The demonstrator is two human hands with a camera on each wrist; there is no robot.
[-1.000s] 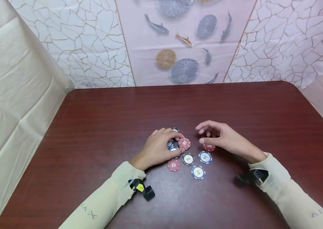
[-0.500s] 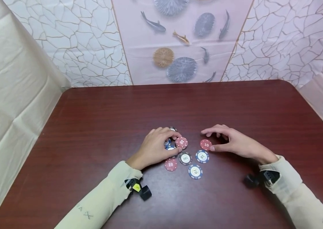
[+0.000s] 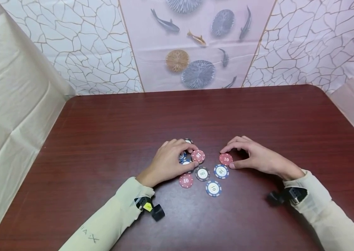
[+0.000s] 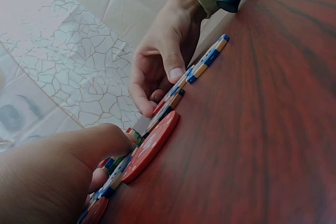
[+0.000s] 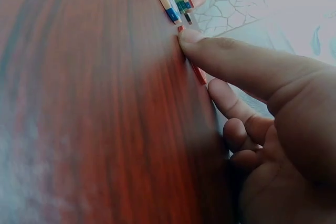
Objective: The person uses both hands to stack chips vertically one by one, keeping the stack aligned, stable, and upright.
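The red chip marked 10 (image 3: pixel 226 159) lies flat on the table at the right of a loose cluster, and the right hand (image 3: pixel 255 157) pinches it lightly, thumb at the near-right edge and forefinger at the far-left. The other red chip (image 3: pixel 198 156) tops a short stack with green rims beneath, which the left hand (image 3: pixel 168 160) grips between thumb and fingers. These discs look light and stiff, unlikely to crack; being thin and smooth-faced, they may slide under a careless push, so opposite points on the rim seem the best hold, and a stack probably wants even pressure to keep from shearing. Between the hands and toward the wearer lie the black chip marked 100 (image 3: pixel 202 173), the upper blue chip (image 3: pixel 221 171), the lower blue chip (image 3: pixel 213 188) and the near red chip (image 3: pixel 186 181), with more blue-rimmed ones partly hidden by the left fingers. All rest on a dark red-brown table (image 3: pixel 117 139), its wood-grained top glossy enough to catch light at the near side, so friction may be low. Behind its far edge hangs a cloth printed with fish (image 3: pixel 195 45), between white crackle-patterned panels; a plain, creased pale sheet (image 3: pixel 13 87) hangs at the left.
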